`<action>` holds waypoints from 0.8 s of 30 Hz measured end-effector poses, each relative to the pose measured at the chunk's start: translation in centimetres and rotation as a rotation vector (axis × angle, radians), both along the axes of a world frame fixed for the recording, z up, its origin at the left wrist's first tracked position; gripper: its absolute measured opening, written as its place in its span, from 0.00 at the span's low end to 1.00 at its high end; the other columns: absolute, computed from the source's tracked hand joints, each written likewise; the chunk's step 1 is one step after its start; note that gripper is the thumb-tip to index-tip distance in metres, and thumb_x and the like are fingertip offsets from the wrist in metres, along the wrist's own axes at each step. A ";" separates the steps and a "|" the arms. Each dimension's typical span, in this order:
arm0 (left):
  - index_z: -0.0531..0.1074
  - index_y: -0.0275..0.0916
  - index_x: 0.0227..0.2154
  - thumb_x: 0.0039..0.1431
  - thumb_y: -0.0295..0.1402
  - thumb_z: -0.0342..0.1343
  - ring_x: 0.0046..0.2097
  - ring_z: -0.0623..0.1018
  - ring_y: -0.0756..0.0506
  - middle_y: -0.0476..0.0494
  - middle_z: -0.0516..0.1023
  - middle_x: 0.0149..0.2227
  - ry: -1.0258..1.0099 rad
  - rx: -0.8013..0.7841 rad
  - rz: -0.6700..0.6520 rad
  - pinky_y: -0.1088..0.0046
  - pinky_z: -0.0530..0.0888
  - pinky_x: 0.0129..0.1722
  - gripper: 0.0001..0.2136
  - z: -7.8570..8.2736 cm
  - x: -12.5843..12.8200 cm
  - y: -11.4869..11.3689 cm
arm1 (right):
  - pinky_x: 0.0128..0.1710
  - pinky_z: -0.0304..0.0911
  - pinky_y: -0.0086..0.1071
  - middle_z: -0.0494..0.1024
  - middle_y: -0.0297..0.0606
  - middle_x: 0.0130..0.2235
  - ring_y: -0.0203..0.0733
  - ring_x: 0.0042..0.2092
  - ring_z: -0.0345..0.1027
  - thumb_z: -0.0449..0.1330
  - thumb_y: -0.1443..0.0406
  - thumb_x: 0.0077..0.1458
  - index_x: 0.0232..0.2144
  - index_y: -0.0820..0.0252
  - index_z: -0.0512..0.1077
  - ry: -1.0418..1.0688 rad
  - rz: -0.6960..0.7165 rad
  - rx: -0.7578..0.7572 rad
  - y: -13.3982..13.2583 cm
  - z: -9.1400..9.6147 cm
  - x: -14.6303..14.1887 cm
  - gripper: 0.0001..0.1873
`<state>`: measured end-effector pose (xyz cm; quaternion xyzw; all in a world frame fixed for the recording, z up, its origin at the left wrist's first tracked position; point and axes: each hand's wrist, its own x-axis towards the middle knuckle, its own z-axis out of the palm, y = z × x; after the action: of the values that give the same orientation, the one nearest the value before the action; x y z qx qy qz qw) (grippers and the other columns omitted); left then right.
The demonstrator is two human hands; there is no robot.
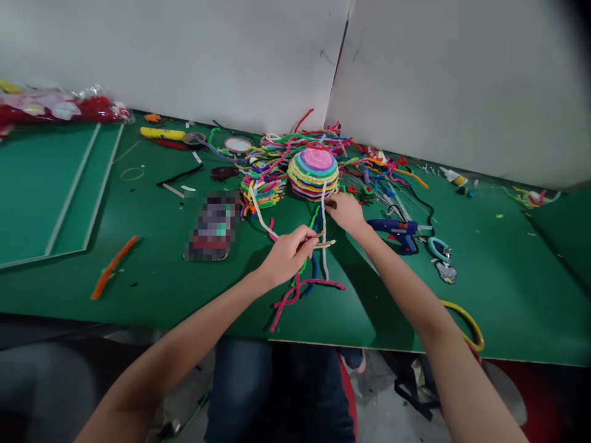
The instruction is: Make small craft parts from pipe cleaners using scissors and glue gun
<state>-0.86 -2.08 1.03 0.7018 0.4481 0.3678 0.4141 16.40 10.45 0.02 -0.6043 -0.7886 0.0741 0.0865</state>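
Observation:
Between the thumb and fingers of my left hand (293, 252) is a beige pipe cleaner (325, 244), its ends poking out to the right. My right hand (345, 212) is closed beside the lower edge of a striped dome of coiled pipe cleaners (314, 172), topped in pink. A small dark brown piece (330, 203) shows at its fingertips; its kind is unclear. A white pipe cleaner (324, 221) hangs from the dome down across the table. Pink pipe cleaners (289, 301), with green and blue ones, lie below my left hand.
Piles of coloured pipe cleaners (263, 191) surround the dome. A phone (212, 227) lies left, an orange pipe cleaner (114, 267) farther left. A blue glue gun (399, 232), a turquoise ring keychain (439, 249) and a yellow ring (466, 323) are right. White walls (207, 55) stand behind the green table (157, 289).

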 end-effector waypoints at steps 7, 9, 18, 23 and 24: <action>0.63 0.38 0.32 0.62 0.34 0.44 0.22 0.64 0.56 0.55 0.67 0.22 0.009 0.012 -0.019 0.79 0.61 0.24 0.07 0.2 0.1 -0.1 | 0.34 0.60 0.34 0.74 0.42 0.41 0.45 0.41 0.67 0.49 0.66 0.57 0.38 0.57 0.72 0.073 0.001 0.136 -1.2 -0.9 0.6 0.12; 0.63 0.38 0.32 0.62 0.34 0.44 0.22 0.64 0.56 0.55 0.67 0.22 0.011 0.012 -0.024 0.79 0.60 0.24 0.07 0.2 0.1 -0.1 | 0.34 0.59 0.34 0.74 0.42 0.40 0.45 0.40 0.67 0.49 0.67 0.57 0.37 0.58 0.71 0.103 0.021 0.145 -1.2 -0.9 1.0 0.12; 0.63 0.38 0.31 0.62 0.33 0.45 0.22 0.64 0.56 0.55 0.68 0.22 0.016 0.016 -0.013 0.79 0.60 0.24 0.06 0.1 0.0 0.0 | 0.37 0.60 0.33 0.75 0.39 0.38 0.42 0.39 0.67 0.53 0.68 0.53 0.37 0.57 0.73 0.142 0.113 0.075 -1.2 -0.4 1.7 0.11; 0.63 0.38 0.31 0.62 0.33 0.45 0.21 0.64 0.56 0.54 0.68 0.22 0.039 0.011 -0.022 0.80 0.60 0.23 0.07 0.3 0.1 -0.1 | 0.36 0.60 0.33 0.75 0.38 0.37 0.43 0.39 0.67 0.55 0.64 0.54 0.36 0.55 0.75 0.061 0.100 0.044 -1.1 -0.7 1.3 0.10; 0.63 0.38 0.31 0.62 0.33 0.44 0.21 0.64 0.55 0.54 0.68 0.22 0.042 0.009 -0.020 0.80 0.60 0.23 0.07 0.3 0.1 -0.1 | 0.35 0.60 0.33 0.75 0.39 0.38 0.43 0.40 0.68 0.54 0.64 0.54 0.35 0.55 0.75 0.058 0.091 0.046 -1.1 -0.7 1.2 0.09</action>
<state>-0.77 -2.21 1.32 0.7154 0.4482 0.3509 0.4052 17.59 9.34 -0.69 -0.5633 -0.8139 0.0772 0.1198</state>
